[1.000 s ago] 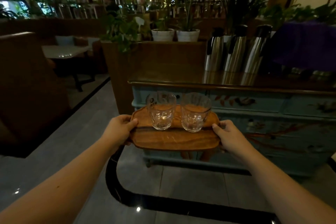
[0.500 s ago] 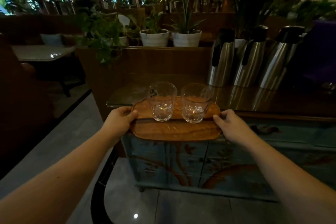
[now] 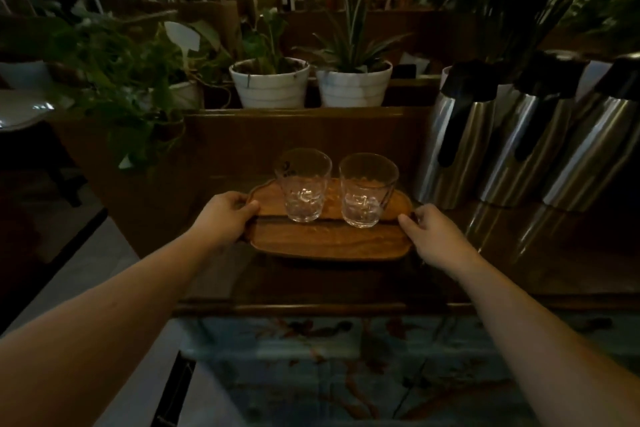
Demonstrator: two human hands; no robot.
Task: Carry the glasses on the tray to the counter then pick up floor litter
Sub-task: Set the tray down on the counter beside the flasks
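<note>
An oval wooden tray (image 3: pixel 325 239) lies over the dark glossy counter top (image 3: pixel 311 284), low enough that I cannot tell whether it touches. Two clear empty glasses stand upright on it: the left glass (image 3: pixel 303 184) and the right glass (image 3: pixel 365 189). My left hand (image 3: pixel 223 217) grips the tray's left end, thumb on top. The tray's right end is held by my right hand (image 3: pixel 431 236). No floor litter is in sight.
Three steel thermos jugs (image 3: pixel 519 146) stand on the counter right of the tray. Behind the counter's wooden back panel (image 3: pixel 304 135) sit white plant pots (image 3: pixel 270 83) and leafy plants. The counter front is painted blue (image 3: pixel 346 364). Grey floor (image 3: pixel 86 270) lies at the left.
I have walked up to the counter. The tray with both glasses has moved forward from in front of the cabinet to above its top, still held at both ends.
</note>
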